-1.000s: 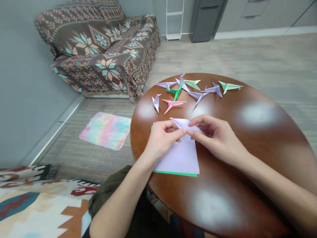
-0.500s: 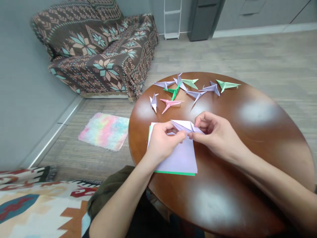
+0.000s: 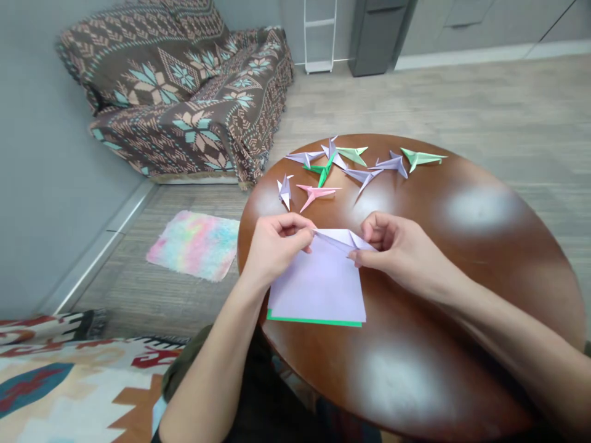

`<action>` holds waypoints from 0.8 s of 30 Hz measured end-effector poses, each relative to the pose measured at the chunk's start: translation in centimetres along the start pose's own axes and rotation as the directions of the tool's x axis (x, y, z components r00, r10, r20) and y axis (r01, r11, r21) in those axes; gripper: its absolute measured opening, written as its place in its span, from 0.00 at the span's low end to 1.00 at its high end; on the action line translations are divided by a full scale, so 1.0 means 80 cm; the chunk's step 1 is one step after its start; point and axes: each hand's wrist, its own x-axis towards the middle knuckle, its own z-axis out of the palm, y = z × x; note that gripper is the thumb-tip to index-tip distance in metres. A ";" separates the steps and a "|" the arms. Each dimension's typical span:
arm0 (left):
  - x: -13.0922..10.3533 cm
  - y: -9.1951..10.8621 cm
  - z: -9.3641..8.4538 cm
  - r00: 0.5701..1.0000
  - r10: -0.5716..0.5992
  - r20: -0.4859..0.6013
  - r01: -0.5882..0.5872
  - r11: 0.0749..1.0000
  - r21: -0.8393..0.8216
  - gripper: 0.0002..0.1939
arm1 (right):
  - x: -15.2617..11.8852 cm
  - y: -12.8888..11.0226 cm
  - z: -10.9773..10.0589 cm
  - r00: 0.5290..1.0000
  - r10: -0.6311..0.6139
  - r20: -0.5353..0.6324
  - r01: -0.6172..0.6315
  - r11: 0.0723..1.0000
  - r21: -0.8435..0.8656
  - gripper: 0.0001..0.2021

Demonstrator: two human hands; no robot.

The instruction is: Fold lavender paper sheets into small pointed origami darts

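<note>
Pinching folded lilac paper (image 3: pixel 340 236) at both ends: left hand (image 3: pixel 279 247) now at left tip, shifted outward from mid-piece half second ago; right hand (image 3: pixel 402 247) keeps thumb-and-finger hold on right end. Piece sits over far part of lilac sheet (image 3: pixel 318 289), now more exposed. Judgement: folding unfinished, grip widened.

Grey wall (image 3: pixel 37 184), brown patterned sofa (image 3: pixel 184 111), fluffy pastel rug (image 3: pixel 194 245), grey streaked floor (image 3: pixel 415 104), white rack (image 3: pixel 318 66), glossy brown table (image 3: pixel 489 277)
</note>
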 end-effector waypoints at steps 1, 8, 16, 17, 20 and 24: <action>0.001 0.001 -0.006 1.000 0.016 0.000 -0.016 1.000 0.001 0.02 | 0.000 0.001 0.000 1.000 0.004 0.013 -0.004 1.000 0.009 0.17; -0.009 0.009 -0.001 0.924 -0.058 0.379 0.066 0.998 -0.009 0.24 | 0.001 0.011 -0.002 0.995 -0.027 0.094 0.031 0.999 -0.043 0.18; -0.018 0.007 0.027 0.938 -0.086 0.336 0.038 0.989 0.145 0.19 | -0.002 0.008 0.004 0.983 -0.136 0.120 0.169 0.929 -0.330 0.14; -0.018 0.006 0.028 0.939 -0.080 0.333 0.030 0.988 0.153 0.19 | -0.002 0.009 0.004 0.983 -0.146 0.114 0.176 0.927 -0.330 0.14; -0.019 0.004 0.030 0.941 -0.054 0.335 -0.014 0.980 0.196 0.19 | -0.002 0.012 0.005 0.982 -0.147 0.117 0.178 0.926 -0.332 0.13; -0.022 0.002 0.027 0.926 -0.063 0.373 -0.030 0.971 0.237 0.22 | -0.003 0.016 0.005 0.984 -0.095 0.151 0.144 0.924 -0.355 0.13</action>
